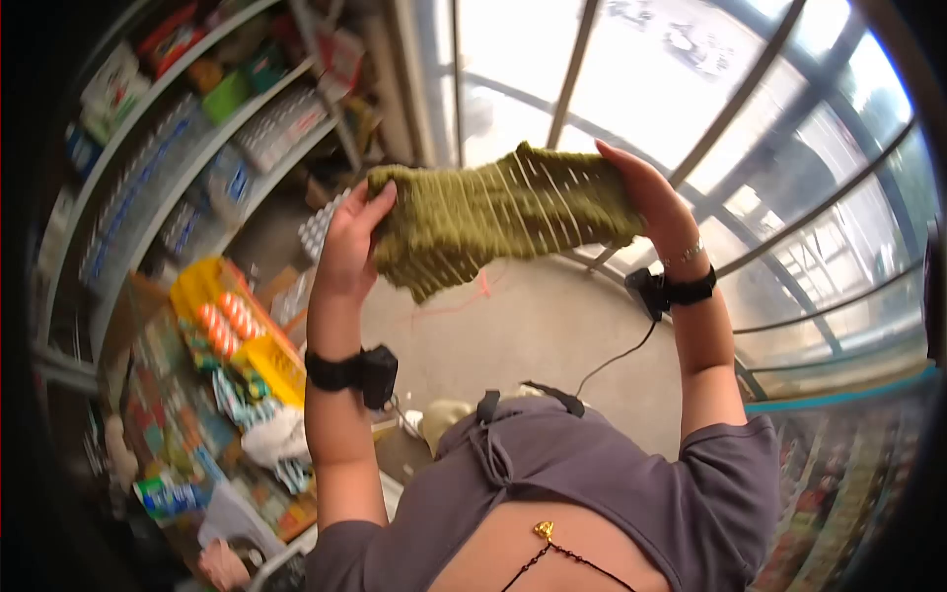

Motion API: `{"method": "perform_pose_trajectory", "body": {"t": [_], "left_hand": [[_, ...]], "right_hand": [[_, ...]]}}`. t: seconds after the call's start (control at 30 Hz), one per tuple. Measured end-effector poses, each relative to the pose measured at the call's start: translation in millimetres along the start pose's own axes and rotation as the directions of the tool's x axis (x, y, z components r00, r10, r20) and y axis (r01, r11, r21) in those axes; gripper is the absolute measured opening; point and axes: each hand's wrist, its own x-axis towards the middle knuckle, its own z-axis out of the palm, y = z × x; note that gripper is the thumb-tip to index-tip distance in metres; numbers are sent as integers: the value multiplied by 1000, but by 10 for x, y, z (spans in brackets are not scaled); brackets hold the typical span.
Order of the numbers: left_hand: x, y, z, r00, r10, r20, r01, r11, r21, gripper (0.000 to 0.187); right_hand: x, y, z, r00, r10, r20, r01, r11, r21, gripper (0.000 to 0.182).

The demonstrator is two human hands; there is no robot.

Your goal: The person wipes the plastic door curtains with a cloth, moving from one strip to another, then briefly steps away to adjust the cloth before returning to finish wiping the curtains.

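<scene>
A fuzzy olive-green knitted cloth (503, 212) with thin pale stripes is held up in front of me, stretched sideways between both hands. My left hand (350, 237) grips its left end, the thumb lying on the near face. At the other end, my right hand (659, 202) holds the cloth by its right edge, with one fingertip showing above the top corner. Most of the right fingers are hidden behind the fabric. The cloth's lower left part hangs down in a fold.
Shelves (197, 148) packed with goods rise on the left. Below them, a yellow basket (271, 365) and orange-and-white rolls (232, 326) sit on a cluttered counter. A barred glass front (681, 89) lies ahead and right. A glass-sided case (848, 474) stands at lower right.
</scene>
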Motion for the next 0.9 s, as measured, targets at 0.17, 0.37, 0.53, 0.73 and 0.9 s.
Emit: {"method": "perform_pose_trajectory", "body": {"t": [0.17,0.37,0.53,0.73,0.9], "left_hand": [[542,-567,1055,910,-216,355,228,974,8,22],[983,-1659,2102,642,-523,561,323,848,421,19],[998,-2337,2691,430,-584,688,284,811,512,18],[873,-3360,3244,43,-704,709,-3,710,704,39],[1008,-3610,3580,-152,-707,691,-134,707,694,36]], "right_hand": [[-1106,187,-799,512,-844,-159,795,536,-284,42],[-1512,1031,-428,469,-832,-298,330,478,-814,42],[-2106,945,-220,404,-855,-325,59,379,-923,43],[-3197,1064,-256,138,-941,-310,-872,33,-489,46],[-4658,1048,1018,-213,-952,-221,-622,-42,782,51]]}}
